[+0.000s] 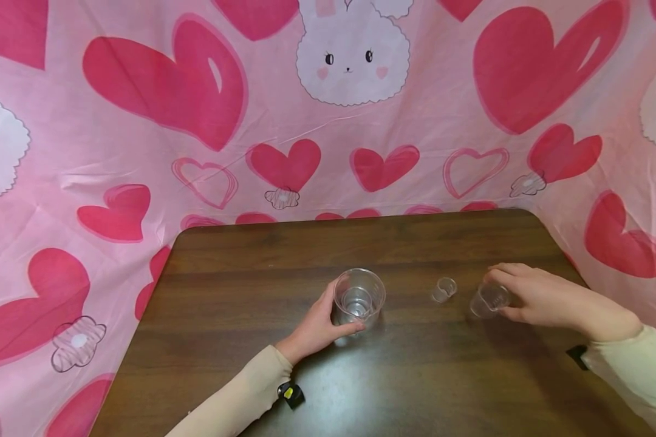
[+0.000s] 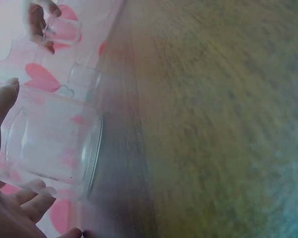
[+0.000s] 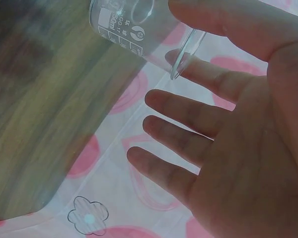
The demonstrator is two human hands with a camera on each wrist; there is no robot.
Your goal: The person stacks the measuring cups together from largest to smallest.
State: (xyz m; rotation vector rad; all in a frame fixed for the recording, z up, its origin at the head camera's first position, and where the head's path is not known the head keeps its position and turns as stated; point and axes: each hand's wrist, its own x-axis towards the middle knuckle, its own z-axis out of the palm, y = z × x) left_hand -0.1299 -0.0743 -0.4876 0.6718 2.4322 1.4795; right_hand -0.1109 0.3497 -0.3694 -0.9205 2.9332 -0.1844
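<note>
My left hand (image 1: 319, 321) grips a large clear beaker (image 1: 373, 291) round its side, thumb at the front. The left wrist view shows this large beaker (image 2: 54, 144) upright, its base right at the tabletop. At the right, my right hand (image 1: 530, 297) pinches a medium glass beaker (image 1: 492, 298) near its rim. White "50ml" markings show on the medium beaker (image 3: 121, 25) in the right wrist view, with thumb and index finger at the rim and the other fingers spread. Between the hands stands the smallest clear beaker (image 1: 444, 289).
The brown wooden table (image 1: 251, 261) has rounded far corners. Pink cloth (image 1: 328, 127) printed with hearts and rabbit faces hangs behind it and along both sides. A small black device (image 1: 291, 393) is worn at the left wrist.
</note>
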